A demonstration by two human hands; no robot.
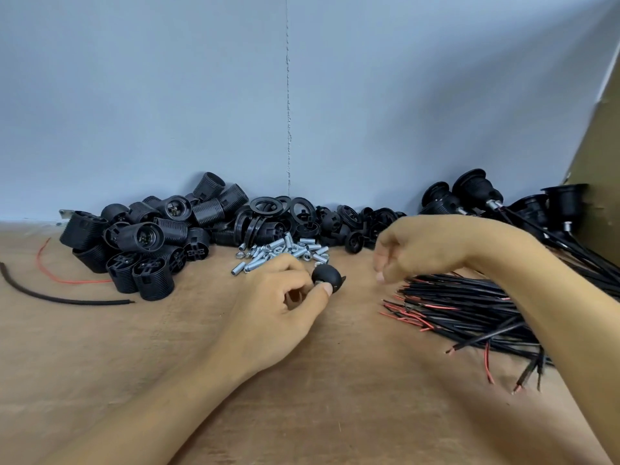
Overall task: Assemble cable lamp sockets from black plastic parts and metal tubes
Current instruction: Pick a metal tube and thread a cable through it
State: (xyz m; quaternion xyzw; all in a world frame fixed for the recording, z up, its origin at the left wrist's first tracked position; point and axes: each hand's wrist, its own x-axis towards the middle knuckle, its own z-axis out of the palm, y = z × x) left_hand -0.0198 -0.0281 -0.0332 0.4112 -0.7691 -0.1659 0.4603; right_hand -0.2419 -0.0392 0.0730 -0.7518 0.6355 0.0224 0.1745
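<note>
now the left hand (278, 307) pinches a black cap (324, 275) while the right hand (422, 246) hangs loosely curled, holding nothing.

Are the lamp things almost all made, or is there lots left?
A few finished sockets with cables lie at the far right. The left hand pinches one black cap; the right hand hovers, holding nothing. Lots is left: a pile of black shells, metal tubes and a bundle of cables.
</note>
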